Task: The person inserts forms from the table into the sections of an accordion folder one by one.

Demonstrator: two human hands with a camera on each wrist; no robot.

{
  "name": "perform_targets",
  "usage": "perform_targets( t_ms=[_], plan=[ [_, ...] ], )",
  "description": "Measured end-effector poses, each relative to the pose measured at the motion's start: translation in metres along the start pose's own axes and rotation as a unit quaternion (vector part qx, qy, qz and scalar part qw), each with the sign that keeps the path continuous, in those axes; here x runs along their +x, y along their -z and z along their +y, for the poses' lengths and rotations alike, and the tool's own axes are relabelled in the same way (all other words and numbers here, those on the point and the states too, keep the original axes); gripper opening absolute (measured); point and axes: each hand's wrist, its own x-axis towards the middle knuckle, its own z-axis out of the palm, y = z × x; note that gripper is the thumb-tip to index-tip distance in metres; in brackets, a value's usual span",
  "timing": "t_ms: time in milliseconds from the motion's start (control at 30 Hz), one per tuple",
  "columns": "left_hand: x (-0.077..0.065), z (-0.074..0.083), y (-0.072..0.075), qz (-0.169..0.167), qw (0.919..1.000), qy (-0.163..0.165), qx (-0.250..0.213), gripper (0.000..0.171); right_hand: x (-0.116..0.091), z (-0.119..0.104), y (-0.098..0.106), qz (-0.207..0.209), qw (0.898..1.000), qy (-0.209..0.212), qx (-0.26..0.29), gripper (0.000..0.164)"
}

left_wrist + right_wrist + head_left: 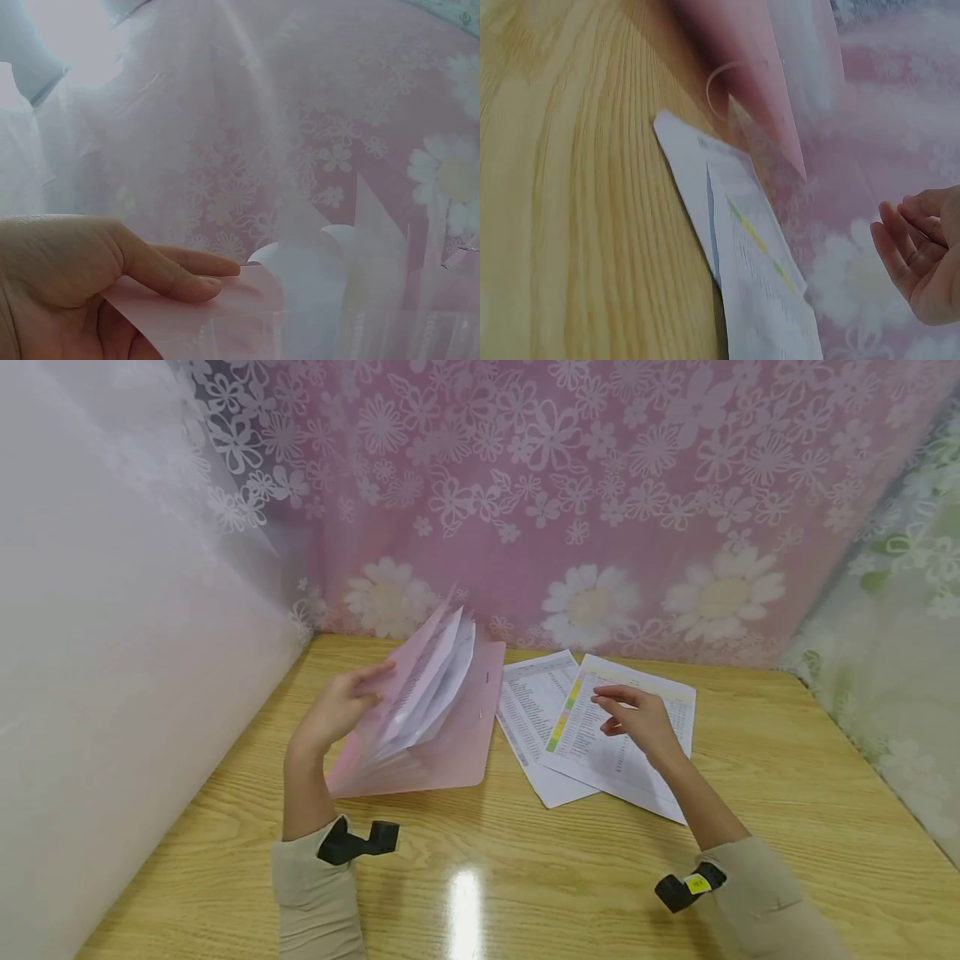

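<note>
A pink folder (pixel 465 752) stands partly open on the table, its loose inner leaves (pixel 431 693) fanned upward. With thumb and fingers, my left hand (pixel 333 710) grips the raised cover near its outer edge. The left wrist view shows the thumb lying over the pink cover (pixel 240 289). Over two overlapping printed sheets, my right hand (pixel 645 725) hovers with fingers loosely bent and nothing in them. The upper sheet (pixel 600 756) has a yellow and green strip along its left side; the lower sheet (pixel 536 693) juts out toward the folder.
The wood-grain table (pixel 487 860) runs back to a pink flowered curtain (pixel 510 527). A pale sheet (pixel 150 568) closes the left side, and a flowered curtain (pixel 900 677) hangs at the right. Each sleeve carries a black wrist camera (pixel 352 843).
</note>
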Motion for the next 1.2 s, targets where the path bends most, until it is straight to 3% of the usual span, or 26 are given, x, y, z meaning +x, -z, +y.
perform_targets(
  t_ms=[233, 400, 533, 633, 767, 900, 1067, 1200],
  plan=[
    [-0.001, 0.0, 0.001, 0.002, 1.0, -0.005, 0.0, 0.049, -0.016, 0.023, 0.032, 0.055, 0.998, -0.002, -0.035, 0.04],
    [-0.002, -0.001, 0.002, 0.004, 0.9999, 0.01, -0.004, 0.05, -0.029, 0.039, 0.05, 0.09, 0.993, -0.012, -0.071, 0.039],
    [-0.002, -0.002, 0.002, 0.004, 0.9998, 0.015, -0.007, 0.051, -0.037, 0.055, 0.063, 0.114, 0.986, -0.019, -0.118, 0.038],
    [-0.002, -0.001, 0.002, 0.004, 0.9999, 0.012, -0.006, 0.05, -0.041, 0.069, 0.07, 0.133, 0.976, -0.049, -0.163, 0.039],
    [-0.002, 0.0, 0.002, 0.004, 0.9999, 0.009, -0.003, 0.05, -0.046, 0.086, 0.074, 0.126, 0.968, -0.089, -0.198, 0.043],
    [-0.002, 0.0, 0.001, 0.002, 0.9999, 0.009, -0.007, 0.05, -0.049, 0.099, 0.073, 0.103, 0.966, -0.098, -0.215, 0.055],
    [-0.002, 0.001, 0.001, 0.002, 0.9999, 0.007, -0.01, 0.051, -0.048, 0.106, 0.069, 0.089, 0.963, -0.081, -0.24, 0.071],
    [-0.003, 0.0, 0.002, 0.0, 0.9999, 0.011, -0.013, 0.051, -0.046, 0.111, 0.066, 0.072, 0.954, -0.067, -0.282, 0.076]
  ],
)
